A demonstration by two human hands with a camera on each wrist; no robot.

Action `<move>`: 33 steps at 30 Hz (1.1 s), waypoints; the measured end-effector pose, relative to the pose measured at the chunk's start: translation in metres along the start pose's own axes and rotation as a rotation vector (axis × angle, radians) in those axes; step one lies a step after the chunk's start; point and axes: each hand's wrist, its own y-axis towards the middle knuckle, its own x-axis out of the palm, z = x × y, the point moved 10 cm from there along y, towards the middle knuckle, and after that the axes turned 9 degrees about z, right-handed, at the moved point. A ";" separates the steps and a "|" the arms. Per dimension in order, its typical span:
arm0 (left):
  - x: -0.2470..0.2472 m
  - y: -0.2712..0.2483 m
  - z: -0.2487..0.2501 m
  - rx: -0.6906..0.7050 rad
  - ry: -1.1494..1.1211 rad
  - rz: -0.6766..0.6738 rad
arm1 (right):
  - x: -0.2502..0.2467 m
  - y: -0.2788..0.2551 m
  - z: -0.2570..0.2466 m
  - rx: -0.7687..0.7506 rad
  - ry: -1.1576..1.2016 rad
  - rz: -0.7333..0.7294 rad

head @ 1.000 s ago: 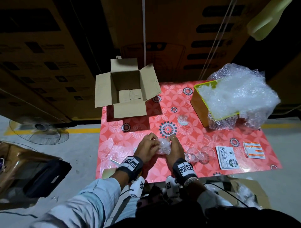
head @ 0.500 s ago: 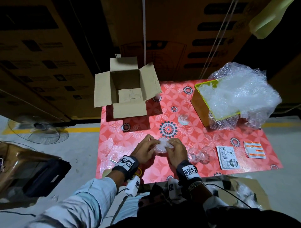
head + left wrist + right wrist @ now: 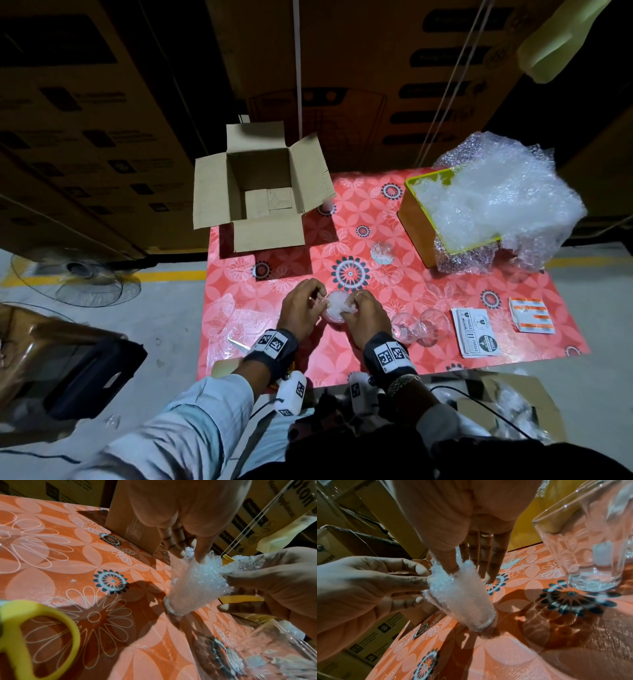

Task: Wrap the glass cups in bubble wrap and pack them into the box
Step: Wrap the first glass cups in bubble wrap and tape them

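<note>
- Fingers of the left hand curl down onto the crumpled top of the bubble wrap and pinch it; the right hand does the same from the other side, its thumb pressing into the wrap at the mouth while its other fingers hang fairly straight behind.
- Wrapped glass cup stands on its base on the table, on the near side of the open box and well apart from it.
- Risk, as I judge it: the loose ends are only tucked, with no tape visible on them, so the wrap could spring open once either hand lets go.
- Risk: pushing the ends down off-centre could tip the cup, since its base looks narrower than its mouth.
- Risk: two bare glasses stand just beside the right hand, farther from the box than the wrapped cup; a wide swing of that wrist toward the box could knock them.
- Risk: the wrap is slick plastic over smooth glass, so a one-handed lift by the top alone might let the cup slide out.
- Look of the thing: a cloudy white, bubbled sleeve covers the wall, bunched and glittering at the top; clear glass shows bare at the very bottom rim.
- Scissors with a yellow handle lie on the table, farther from the box than the cup.
</note>
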 end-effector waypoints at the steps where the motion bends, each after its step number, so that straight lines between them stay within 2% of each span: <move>1: 0.001 0.001 -0.002 -0.023 -0.002 0.010 | -0.001 0.000 0.001 0.010 0.022 0.011; 5: 0.006 0.010 -0.018 -0.196 0.025 0.006 | 0.001 0.000 -0.006 -0.057 0.061 0.053; 10: 0.015 0.015 -0.008 -0.084 0.071 -0.049 | 0.015 -0.002 0.002 -0.054 0.152 0.038; 15: 0.011 0.008 -0.015 -0.114 0.011 -0.009 | 0.002 -0.012 -0.002 -0.014 0.063 0.015; 20: 0.012 -0.007 -0.037 -0.351 -0.097 0.030 | -0.004 -0.013 0.000 0.037 0.003 -0.028; 23: 0.017 -0.010 -0.039 -0.401 -0.100 0.007 | 0.000 -0.008 0.004 0.023 -0.067 -0.056; 28: 0.013 -0.007 -0.023 -0.288 -0.121 0.041 | 0.008 -0.003 0.012 0.039 -0.124 -0.132; 33: 0.015 -0.010 -0.010 -0.097 -0.052 -0.069 | 0.009 -0.003 0.016 0.055 -0.128 -0.149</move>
